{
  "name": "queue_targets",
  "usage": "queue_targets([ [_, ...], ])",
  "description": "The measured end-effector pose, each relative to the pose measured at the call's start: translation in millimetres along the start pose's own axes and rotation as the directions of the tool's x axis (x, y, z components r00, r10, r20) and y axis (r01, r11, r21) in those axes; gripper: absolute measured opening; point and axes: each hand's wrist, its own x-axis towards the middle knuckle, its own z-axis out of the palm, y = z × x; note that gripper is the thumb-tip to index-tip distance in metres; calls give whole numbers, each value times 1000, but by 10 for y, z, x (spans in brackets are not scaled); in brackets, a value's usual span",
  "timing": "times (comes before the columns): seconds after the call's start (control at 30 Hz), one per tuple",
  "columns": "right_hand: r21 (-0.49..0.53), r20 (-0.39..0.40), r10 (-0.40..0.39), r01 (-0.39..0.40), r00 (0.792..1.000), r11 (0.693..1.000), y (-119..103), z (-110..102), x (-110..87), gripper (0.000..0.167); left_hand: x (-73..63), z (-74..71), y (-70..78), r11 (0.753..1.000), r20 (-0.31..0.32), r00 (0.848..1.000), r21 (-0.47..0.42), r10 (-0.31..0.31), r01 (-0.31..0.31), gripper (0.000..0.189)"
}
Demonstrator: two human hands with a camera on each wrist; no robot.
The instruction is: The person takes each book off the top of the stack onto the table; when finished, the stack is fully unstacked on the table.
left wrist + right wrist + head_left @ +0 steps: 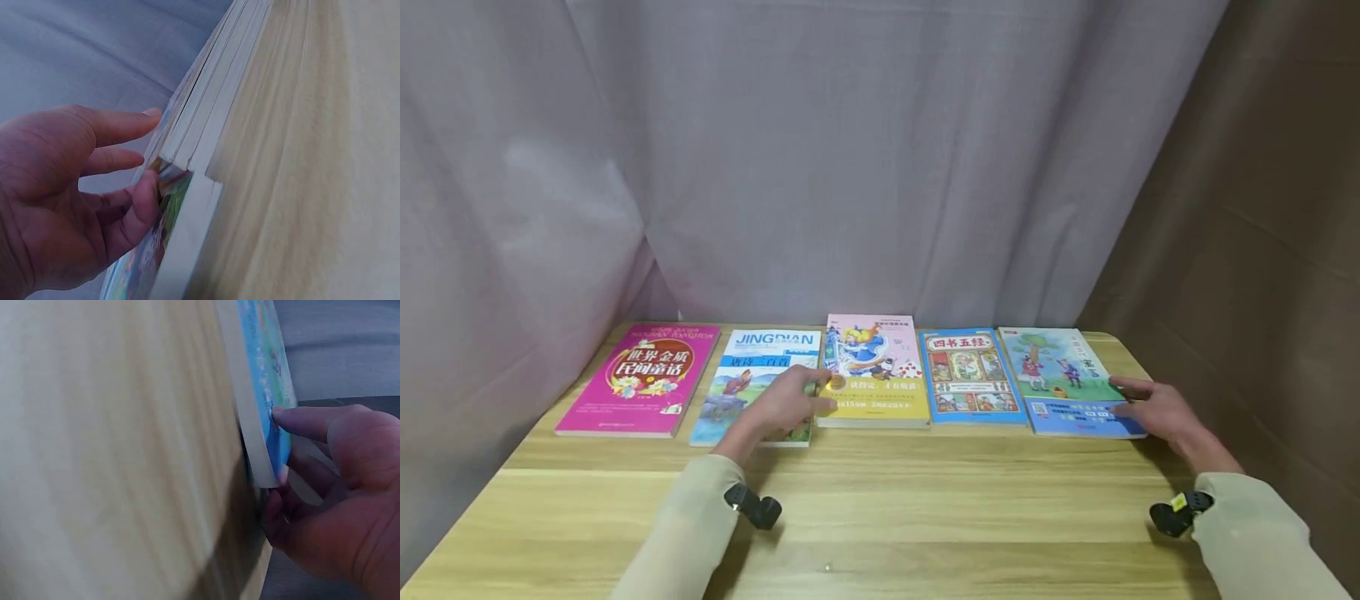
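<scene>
Five books lie face up in a row. My left hand reaches over the blue poetry book, its thumb and fingers loosely spread at the left side of the pink and yellow book. In the left wrist view, the fingertips sit by that book's page block; firm contact cannot be told. At the far right, my right hand holds the edge of the green and blue fable book. The right wrist view shows the thumb on its cover, with other fingers at its side and below.
A magenta book lies at the left end. A blue book with picture panels lies between the pink and yellow book and the fable book. The wooden table reaches a grey curtain behind. A brown curtain hangs at right.
</scene>
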Motion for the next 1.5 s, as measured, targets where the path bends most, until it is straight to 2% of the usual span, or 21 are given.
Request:
queue_targets([
  [0.1, -23, -87, -2, 0, 996, 1000, -37, 50, -35, 69, 66, -14, 53, 996, -21, 999, 84, 30, -28, 67],
  [0.17, -24, -165, -15, 11, 986, 1000, -108, 78, -65, 65, 116, -21, 83, 991, -24, 999, 129, 40, -36, 69],
  [0.3, -44, -324, -89, 79, 942, 996, -327, 148, -128, 54, 199, -11, 124, 983, -16, 999, 180, 38, -34, 72],
  [0.43, -44, -389, -211, 210, 897, 977, -648, 277, -208, 46, 249, 10, 136, 977, -28, 999, 212, 16, -10, 73],
  [0.53, -12, -369, -295, 312, 882, 950, -912, 410, -280, 41, 265, 20, 140, 970, -37, 999, 242, 10, 0, 72],
  [0.63, 33, -303, -360, 388, 882, 921, -1134, 558, -329, 40, 277, 23, 141, 967, -39, 999, 253, 9, 2, 74],
  [0.77, 91, -179, -413, 433, 893, 897, -1390, 767, -377, 39, 302, 48, 148, 961, -60, 998, 273, -20, 36, 80],
  [0.87, 128, -96, -445, 455, 890, 881, -1563, 939, -406, 38, 321, 71, 159, 950, -81, 996, 304, -43, 66, 83],
  [0.97, 186, -16, -459, 454, 888, 872, -1700, 1120, -407, 39, 338, 85, 169, 940, -95, 994, 331, -52, 80, 83],
  [1.07, 242, 41, -482, 459, 875, 855, -1795, 1291, -388, 40, 353, 91, 176, 929, -109, 992, 358, -61, 97, 83],
  [1.2, 288, 77, -492, 453, 867, 844, -1877, 1464, -386, 42, 357, 95, 196, 920, -117, 990, 373, -83, 121, 83],
  [1.37, 321, 108, -460, 407, 881, 855, -1885, 1593, -362, 44, 362, 80, 230, 917, -112, 989, 378, -94, 129, 84],
  [1.5, 341, 139, -430, 364, 892, 867, -1867, 1656, -336, 44, 377, 70, 251, 924, -123, 987, 355, -106, 144, 84],
])
